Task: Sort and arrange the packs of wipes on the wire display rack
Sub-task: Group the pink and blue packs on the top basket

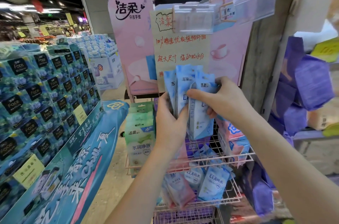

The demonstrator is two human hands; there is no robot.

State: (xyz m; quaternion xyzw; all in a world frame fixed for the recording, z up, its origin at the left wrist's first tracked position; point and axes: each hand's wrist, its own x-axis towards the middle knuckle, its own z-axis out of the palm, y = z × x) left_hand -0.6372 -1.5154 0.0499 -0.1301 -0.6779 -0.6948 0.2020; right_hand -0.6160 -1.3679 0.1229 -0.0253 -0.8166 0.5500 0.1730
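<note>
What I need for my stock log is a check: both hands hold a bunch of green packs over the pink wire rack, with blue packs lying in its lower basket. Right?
Not quite: the head view shows the held packs are blue, not green. The left hand and right hand hold them over the pink wire rack, with blue packs lying in its lower basket.

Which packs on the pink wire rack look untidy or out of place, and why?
The blue packs in the lower basket lie tilted and overlapping, with a pinkish pack mixed in at their left. The green packs above stand in a neat row.
</note>
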